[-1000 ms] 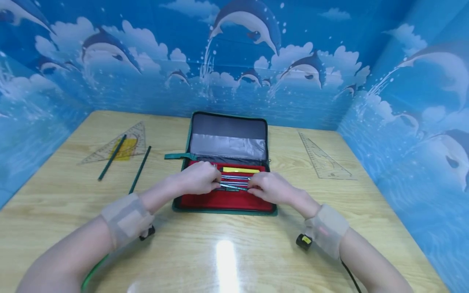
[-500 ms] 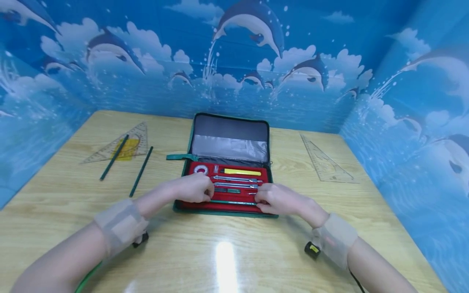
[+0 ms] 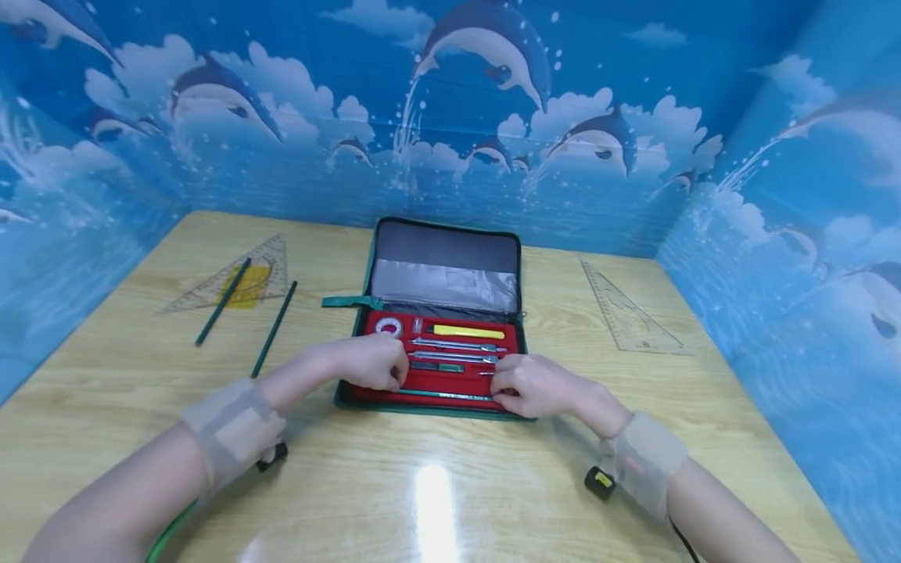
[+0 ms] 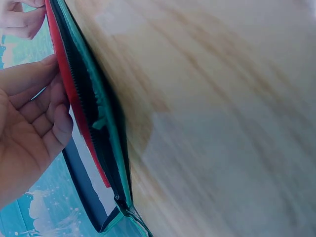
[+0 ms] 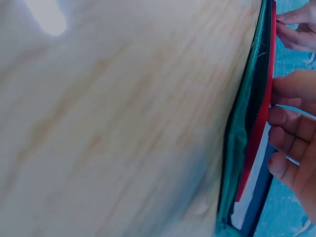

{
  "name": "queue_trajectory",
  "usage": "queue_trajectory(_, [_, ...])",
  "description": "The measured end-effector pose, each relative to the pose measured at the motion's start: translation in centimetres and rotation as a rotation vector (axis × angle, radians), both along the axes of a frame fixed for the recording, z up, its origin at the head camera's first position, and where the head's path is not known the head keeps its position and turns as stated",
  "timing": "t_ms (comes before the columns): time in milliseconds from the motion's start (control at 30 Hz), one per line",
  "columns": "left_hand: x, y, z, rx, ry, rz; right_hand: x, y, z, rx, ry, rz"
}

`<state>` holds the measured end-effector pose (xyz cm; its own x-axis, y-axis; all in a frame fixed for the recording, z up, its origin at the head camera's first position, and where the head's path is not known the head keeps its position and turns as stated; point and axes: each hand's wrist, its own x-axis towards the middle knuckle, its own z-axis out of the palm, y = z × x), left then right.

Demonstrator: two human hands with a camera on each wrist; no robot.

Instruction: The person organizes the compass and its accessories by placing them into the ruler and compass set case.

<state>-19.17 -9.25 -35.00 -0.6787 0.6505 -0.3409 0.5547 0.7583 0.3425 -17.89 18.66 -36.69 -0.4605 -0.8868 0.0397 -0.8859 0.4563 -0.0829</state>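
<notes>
A zip case (image 3: pixel 450 242) lies open on the table, with a red tray (image 3: pixel 422 381) in its near half. A green pencil (image 3: pixel 443 394) lies across the near part of the tray. My left hand (image 3: pixel 373 361) pinches its left end and my right hand (image 3: pixel 538 385) pinches its right end. The wrist views show both hands' fingers against the red tray edge; the pencil itself is hidden there. Beyond the hands, the tray holds two metal compasses (image 3: pixel 454 357), a yellow cutter (image 3: pixel 466 332), a white round piece (image 3: pixel 389 327) and a small green piece (image 3: pixel 450 367).
Left of the case, two dark green pencils (image 3: pixel 224 301) lie apart, one across a clear set square (image 3: pixel 271 254) with a yellow patch. At the right lies another clear set square (image 3: pixel 626 317). A dolphin-print curtain (image 3: pixel 450 180) closes off the table's back and sides.
Both hands, with the green pencil between them, came toward the near edge of the tray, uncovering the compasses and the white round piece. Over the last half second they barely moved.
</notes>
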Motion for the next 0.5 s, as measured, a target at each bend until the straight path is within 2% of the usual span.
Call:
queue_trajectory(167, [-0.1,0.1,-0.1,-0.005,0.002,-0.001,0.3,-0.4,0.2,0.029,0.090,0.012])
queue_trajectory(233, [-0.1,-0.1,0.0,0.013,0.030,0.009,0.2,-0.5,0.1,0.038,0.099,-0.006])
queue_trajectory(300, [-0.2,-0.4,0.1,0.049,0.080,0.044,0.2,-0.6,0.1,0.036,0.080,-0.036])
queue_trajectory(367, [-0.6,-1.2,0.4,0.099,0.145,0.117,0.2,-0.5,0.0,0.027,0.055,-0.061])
queue_trajectory(500, [-2.1,-4.7,1.2,0.155,0.273,0.336,0.1,-0.5,-0.1,-0.001,0.018,-0.068])
